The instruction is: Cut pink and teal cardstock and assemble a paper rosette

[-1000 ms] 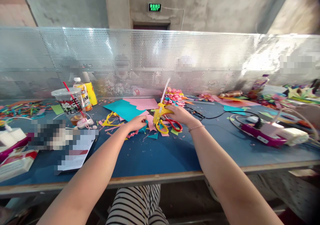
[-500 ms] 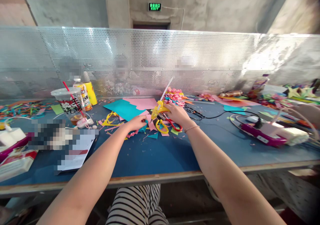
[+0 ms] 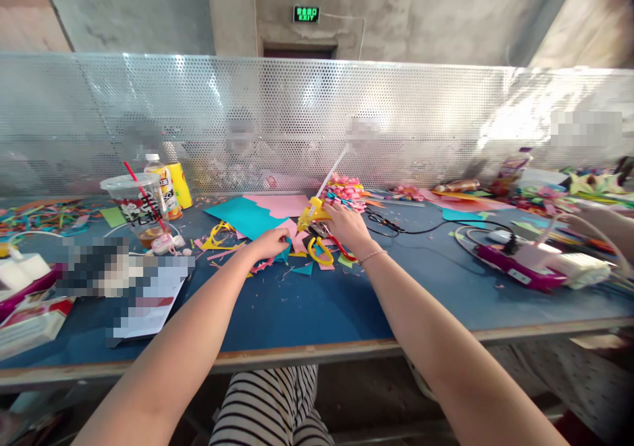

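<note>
Since 1 s ago, right hand [image 3: 347,226] and its yellow plastic glue gun [image 3: 311,213] have shifted slightly left and back on the blue worktable [image 3: 307,307]. Left to right: clear plastic drink cup with red straw [image 3: 137,207] stands well left. Left hand [image 3: 271,242], fingers pinched narrow, presses a small teal paper scrap [image 3: 284,254]. Right hand's fingers wrap the glue gun's grip, white glue stick [image 3: 331,172] angled up behind. Yellow-and-red-handled scissors [image 3: 327,249] lie just below.
</note>
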Tool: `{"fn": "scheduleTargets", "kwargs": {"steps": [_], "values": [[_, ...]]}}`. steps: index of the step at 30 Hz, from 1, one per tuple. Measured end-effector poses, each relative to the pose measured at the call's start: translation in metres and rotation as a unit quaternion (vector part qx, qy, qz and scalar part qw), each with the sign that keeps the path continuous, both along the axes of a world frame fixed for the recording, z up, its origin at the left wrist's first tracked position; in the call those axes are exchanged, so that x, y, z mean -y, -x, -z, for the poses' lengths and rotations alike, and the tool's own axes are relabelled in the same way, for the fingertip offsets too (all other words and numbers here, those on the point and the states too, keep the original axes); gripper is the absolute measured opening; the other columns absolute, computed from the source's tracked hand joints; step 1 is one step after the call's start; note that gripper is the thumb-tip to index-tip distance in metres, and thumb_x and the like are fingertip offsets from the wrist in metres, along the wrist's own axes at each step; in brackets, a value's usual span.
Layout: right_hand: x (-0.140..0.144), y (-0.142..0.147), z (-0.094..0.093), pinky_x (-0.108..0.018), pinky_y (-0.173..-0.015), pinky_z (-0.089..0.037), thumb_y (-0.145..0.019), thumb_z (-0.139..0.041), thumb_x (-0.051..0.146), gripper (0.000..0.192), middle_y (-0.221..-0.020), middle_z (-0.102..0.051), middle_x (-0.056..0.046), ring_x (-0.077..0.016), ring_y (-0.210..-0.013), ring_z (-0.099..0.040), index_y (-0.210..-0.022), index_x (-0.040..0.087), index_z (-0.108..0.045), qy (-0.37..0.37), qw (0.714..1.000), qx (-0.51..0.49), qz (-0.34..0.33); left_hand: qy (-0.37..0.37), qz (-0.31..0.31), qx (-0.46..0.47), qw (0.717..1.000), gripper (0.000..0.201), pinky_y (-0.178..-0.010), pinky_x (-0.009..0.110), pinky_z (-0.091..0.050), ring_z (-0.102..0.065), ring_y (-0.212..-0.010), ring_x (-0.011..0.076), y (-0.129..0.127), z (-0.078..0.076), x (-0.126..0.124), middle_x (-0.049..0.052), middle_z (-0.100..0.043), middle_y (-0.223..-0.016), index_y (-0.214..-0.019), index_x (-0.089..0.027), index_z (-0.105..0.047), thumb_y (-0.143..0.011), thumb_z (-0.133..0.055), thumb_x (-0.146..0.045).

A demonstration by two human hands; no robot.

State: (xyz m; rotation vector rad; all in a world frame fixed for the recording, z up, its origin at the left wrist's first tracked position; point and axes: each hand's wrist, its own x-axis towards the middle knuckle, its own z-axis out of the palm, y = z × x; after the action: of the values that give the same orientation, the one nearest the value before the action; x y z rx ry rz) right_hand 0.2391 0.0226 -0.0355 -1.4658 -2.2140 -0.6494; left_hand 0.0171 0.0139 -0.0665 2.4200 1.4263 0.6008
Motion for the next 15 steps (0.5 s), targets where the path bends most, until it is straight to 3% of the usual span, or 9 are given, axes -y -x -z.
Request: {"fn": "scheduleTargets", "kwargs": {"steps": [15], "values": [[-0.0029, 0.0016, 0.0022, -0.03, -0.073, -0.035, -0.085, -0.039, 0.023, 0.033, -0.111, -0.056, -0.009, -0.0219, -0.094, -0.054, -0.118, 0.02, -0.048, 0.0, 0.999, 0.003, 0.038, -0.021, 0.017, -0.025, 0.999, 0.022, -0.065, 0.022, -0.04, -0.053, -0.076, 0.0145, -0.0014, 0.0017, -0.0027, 0.004, -0.061, -0.084, -0.085, -0.016, -0.058, -0.07, -0.042, -0.015]]}}
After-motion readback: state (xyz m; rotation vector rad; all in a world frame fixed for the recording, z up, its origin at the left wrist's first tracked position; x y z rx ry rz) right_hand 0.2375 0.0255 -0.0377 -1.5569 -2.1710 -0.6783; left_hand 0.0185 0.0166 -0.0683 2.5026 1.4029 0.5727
